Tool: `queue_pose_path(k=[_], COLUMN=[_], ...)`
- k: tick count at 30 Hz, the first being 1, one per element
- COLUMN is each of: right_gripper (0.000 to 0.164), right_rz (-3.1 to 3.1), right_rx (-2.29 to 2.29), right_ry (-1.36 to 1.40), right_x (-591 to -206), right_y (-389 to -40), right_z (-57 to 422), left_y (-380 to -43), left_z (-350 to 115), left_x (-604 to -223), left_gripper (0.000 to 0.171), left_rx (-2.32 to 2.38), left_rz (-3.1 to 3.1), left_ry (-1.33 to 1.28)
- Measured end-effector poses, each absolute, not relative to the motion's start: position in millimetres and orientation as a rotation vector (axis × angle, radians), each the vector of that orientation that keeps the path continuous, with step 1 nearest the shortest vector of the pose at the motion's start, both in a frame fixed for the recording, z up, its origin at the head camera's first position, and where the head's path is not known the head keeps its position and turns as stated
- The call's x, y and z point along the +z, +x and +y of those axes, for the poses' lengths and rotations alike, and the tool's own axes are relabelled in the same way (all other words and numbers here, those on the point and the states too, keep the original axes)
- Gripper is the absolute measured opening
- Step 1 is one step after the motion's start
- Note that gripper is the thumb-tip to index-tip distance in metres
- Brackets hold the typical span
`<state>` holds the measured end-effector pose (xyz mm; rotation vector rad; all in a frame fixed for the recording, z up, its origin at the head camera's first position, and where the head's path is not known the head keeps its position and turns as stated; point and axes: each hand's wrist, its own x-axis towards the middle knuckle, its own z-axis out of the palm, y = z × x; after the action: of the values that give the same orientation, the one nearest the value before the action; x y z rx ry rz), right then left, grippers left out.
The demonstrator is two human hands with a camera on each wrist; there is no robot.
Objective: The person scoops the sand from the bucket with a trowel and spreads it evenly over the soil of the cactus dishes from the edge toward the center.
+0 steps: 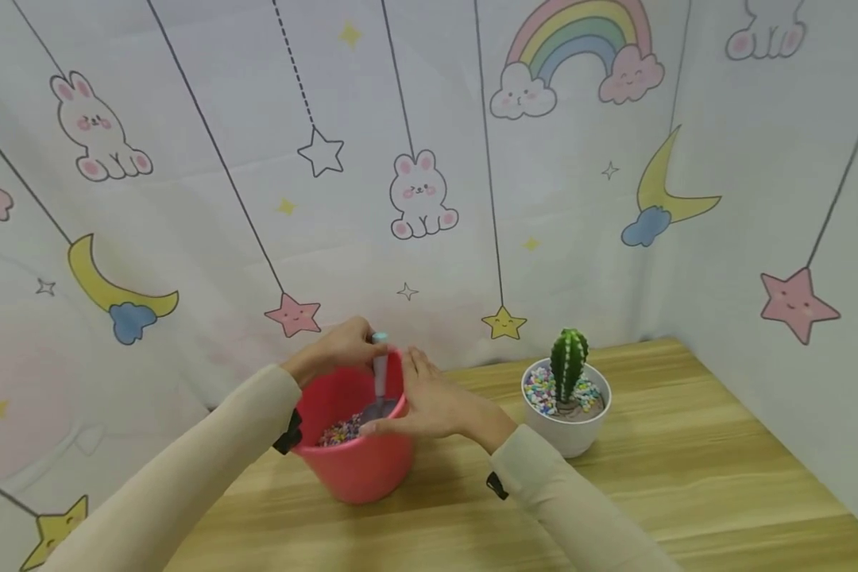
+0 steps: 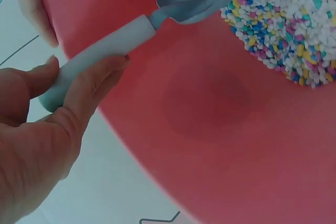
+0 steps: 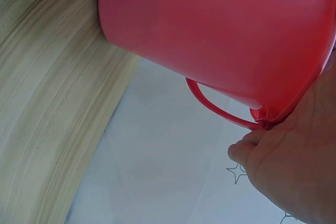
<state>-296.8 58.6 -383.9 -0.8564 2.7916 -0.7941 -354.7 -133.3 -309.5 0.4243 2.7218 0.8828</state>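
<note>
In the head view, my left hand (image 1: 339, 345) is over the red bucket (image 1: 361, 473). It grips the pale handle of a small trowel (image 2: 110, 45) near its greenish end, thumb and fingers about it. The grey blade reaches down inside the bucket, beside a heap of small multicoloured pebbles (image 2: 294, 30). My right hand (image 1: 436, 401) holds the bucket's right rim, the thumb lying over the near part and the fingers toward the far part. From the right wrist, the bucket's red carrying handle (image 3: 215, 108) hangs beside this hand; some fingers are hidden.
Right of the bucket stands a white pot (image 1: 568, 433) with a green cactus (image 1: 568, 361), its soil partly covered by coloured pebbles. Both stand on a wood-grain table (image 1: 651, 492). A white cloth backdrop (image 1: 343, 230) printed with rabbits, stars and moons hangs close behind.
</note>
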Motion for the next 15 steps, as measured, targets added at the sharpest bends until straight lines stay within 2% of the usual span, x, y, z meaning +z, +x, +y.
queue_pose_path(k=[15], right_gripper=[0.137], right_rz=[2.795], right_rx=[-0.77], right_ry=[-0.88], right_x=[-384.7], right_y=[-298.4], right_z=[58.5], left_y=[-348.5], left_z=[-125.0], left_x=[-314.5], left_gripper=[0.025], left_rx=[0.988], left_rz=[2.733], left_ry=[0.253])
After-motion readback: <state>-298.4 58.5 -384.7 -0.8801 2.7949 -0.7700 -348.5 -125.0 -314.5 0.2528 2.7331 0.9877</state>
